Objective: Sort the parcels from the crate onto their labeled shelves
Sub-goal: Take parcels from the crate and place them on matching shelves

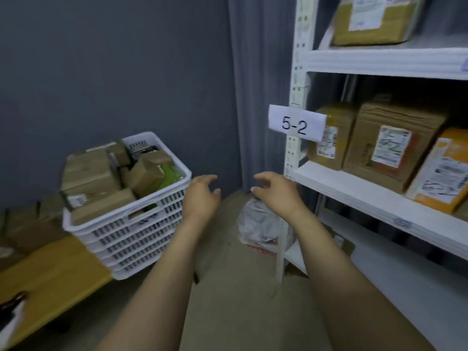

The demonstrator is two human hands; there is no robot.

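Observation:
A white plastic crate [131, 239] stands on a yellow platform at the left, heaped with brown cardboard parcels [93, 171] and a green packet [170, 176]. On the right is a white metal shelf rack [354, 188] with a paper tag reading 5-2 [296, 122] on its post. Brown and orange labelled parcels [390, 145] sit on that shelf. My left hand [202, 196] hovers just right of the crate's rim, fingers apart and empty. My right hand [276, 191] is held out in front of the shelf's left post, fingers also spread and empty.
A crumpled white plastic bag [260, 224] lies on the floor by the rack's foot. The yellow platform [50, 269] carries the crate; more brown boxes [27, 224] stand behind it. A grey wall and curtain close the back. Another boxed parcel [372, 19] sits on the upper shelf.

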